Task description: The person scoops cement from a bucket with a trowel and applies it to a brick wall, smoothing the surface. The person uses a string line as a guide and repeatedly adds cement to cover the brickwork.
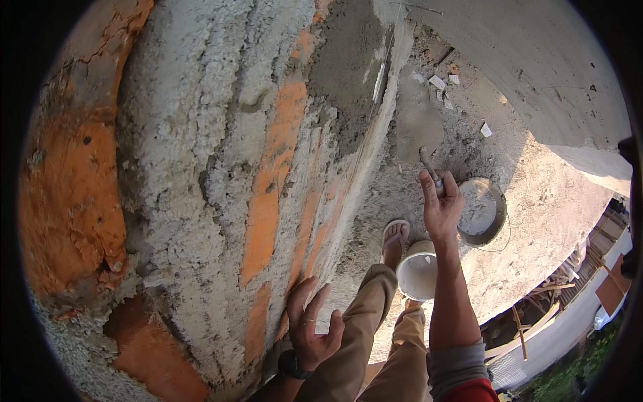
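Observation:
My right hand is closed around the handle of a trowel, whose grey blade points away from me over the gritty ground. On the left stands a rough wall of orange brick and grey mortar, with a smooth, darker mortar patch toward its far end. My left hand, with a dark watch at the wrist, is held beside the wall, fingers spread and nothing in it. Whether its fingertips touch the wall I cannot tell. Just right of my right hand is a dark-rimmed bucket with pale grey contents.
A whitish bucket stands between my sandalled foot and my right forearm. White scraps lie on the ground farther off. A smooth grey wall rises at the upper right. Loose timber is piled at the lower right.

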Motion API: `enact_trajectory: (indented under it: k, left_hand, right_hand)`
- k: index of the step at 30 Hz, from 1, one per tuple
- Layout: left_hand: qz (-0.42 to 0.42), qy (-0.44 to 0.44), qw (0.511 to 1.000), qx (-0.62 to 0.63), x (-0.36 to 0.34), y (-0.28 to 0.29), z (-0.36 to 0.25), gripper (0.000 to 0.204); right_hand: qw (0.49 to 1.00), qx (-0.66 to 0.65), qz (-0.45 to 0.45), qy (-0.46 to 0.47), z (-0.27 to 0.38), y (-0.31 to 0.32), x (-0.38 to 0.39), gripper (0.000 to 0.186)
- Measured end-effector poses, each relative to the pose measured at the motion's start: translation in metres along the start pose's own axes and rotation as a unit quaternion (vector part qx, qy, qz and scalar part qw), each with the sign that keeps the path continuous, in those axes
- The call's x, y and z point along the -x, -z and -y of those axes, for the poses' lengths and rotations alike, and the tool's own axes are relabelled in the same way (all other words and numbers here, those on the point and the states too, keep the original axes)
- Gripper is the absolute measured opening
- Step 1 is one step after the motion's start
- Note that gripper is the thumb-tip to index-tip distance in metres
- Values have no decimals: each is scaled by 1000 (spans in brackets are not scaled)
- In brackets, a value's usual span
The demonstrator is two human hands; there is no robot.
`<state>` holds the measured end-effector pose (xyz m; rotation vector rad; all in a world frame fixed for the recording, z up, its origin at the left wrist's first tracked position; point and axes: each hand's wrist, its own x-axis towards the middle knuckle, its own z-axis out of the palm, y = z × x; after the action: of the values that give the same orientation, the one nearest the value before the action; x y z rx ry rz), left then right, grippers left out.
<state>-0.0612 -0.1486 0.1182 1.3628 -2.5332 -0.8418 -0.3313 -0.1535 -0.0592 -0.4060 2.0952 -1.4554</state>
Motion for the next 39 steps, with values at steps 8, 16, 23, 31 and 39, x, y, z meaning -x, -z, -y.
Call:
enact_trajectory:
  k: [8,16,23,31,39]
  left_hand:
    - [-1,-4,1000,-1,1,-1,3,47]
    - [2,-9,1000,-13,0,-3,6,50]
    - [-15,8,1000,-4,0,-4,-1,53]
    - [-38,-47,998,22,-2,-8,-16,49]
    - [-15,-107,992,63,41,-51,-40,28]
  right_hand:
    - [998,36,14,-53,19,-3,-10,31]
    - [999,41,-7,8,10,2,6,28]
    - [980,112,95,-132,19,39,30,28]
    - [977,161,4,-143,55,211,-26,28]
    - [966,225,46,-117,55,287,0,33]
